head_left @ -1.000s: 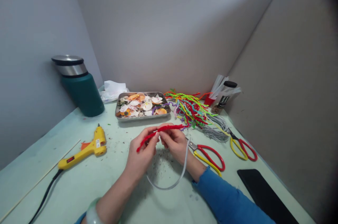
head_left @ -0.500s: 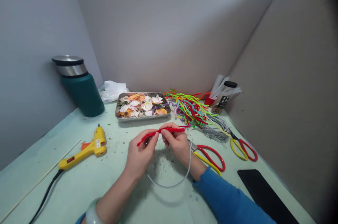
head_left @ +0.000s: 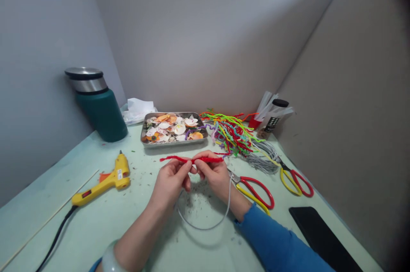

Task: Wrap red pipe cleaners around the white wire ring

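Note:
Between my two hands a fuzzy red pipe cleaner (head_left: pixel 209 159) stretches sideways above the middle of the table. My left hand (head_left: pixel 169 179) pinches it between thumb and forefinger, and its thin free end points left. Close beside it, my right hand (head_left: pixel 213 173) pinches the thicker right part. A loop of grey wire (head_left: pixel 205 228) hangs below both hands; how it joins the red strand is hidden by the fingers. A pair of scissors (head_left: pixel 256 191) with red and yellow handles lies just right of my right wrist.
A yellow glue gun (head_left: pixel 101 185) and a thin stick (head_left: pixel 51 217) lie left. Behind are a green bottle (head_left: pixel 104 114), a shell tray (head_left: pixel 174 144) and colourful pipe cleaners (head_left: pixel 232 133). Grey wire coils (head_left: pixel 261 163), more scissors (head_left: pixel 296 182) and a black flat object (head_left: pixel 320 235) lie right.
The left end of the red pipe cleaner has swung up and now lies straighter, reaching further left. My left hand has turned slightly, and its lower fingers show more.

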`<state>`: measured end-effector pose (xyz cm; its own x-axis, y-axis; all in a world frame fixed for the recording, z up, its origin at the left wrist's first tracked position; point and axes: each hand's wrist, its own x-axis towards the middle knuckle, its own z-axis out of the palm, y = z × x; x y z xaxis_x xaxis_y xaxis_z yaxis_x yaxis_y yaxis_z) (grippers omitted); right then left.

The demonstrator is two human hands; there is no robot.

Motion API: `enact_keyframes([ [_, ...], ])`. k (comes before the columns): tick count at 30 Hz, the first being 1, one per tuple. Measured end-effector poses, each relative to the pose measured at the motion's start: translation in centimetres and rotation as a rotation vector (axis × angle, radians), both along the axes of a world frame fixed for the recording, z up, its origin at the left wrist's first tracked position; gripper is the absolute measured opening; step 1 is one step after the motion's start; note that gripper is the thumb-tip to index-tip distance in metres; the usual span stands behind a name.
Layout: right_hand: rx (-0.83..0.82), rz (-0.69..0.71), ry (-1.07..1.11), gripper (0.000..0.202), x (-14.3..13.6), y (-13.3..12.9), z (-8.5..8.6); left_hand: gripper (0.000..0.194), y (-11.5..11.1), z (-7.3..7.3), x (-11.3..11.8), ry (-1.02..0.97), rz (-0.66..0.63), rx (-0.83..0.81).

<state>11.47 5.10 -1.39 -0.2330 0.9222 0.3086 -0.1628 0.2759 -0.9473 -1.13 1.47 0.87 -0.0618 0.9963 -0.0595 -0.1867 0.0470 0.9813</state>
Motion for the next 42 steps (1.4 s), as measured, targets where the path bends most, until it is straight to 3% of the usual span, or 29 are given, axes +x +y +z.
enact_keyframes([
  [7,-0.043,-0.014,0.004,0.014,-0.10,-0.01,0.12,0.026,0.29,-0.38,-0.20,0.100,0.032,0.045],
  [17,-0.079,-0.013,0.075,0.016,-0.38,-0.06,0.03,0.027,0.19,0.00,-0.28,0.072,0.018,0.012],
  [31,-0.049,-0.009,0.022,0.013,-0.21,-0.45,0.37,0.025,0.15,-0.13,-0.65,-0.268,-0.110,-0.135],
  [42,-0.084,0.001,0.096,0.015,-0.20,0.20,-0.18,0.031,0.11,-0.08,-0.11,-0.123,-0.057,-0.096],
])
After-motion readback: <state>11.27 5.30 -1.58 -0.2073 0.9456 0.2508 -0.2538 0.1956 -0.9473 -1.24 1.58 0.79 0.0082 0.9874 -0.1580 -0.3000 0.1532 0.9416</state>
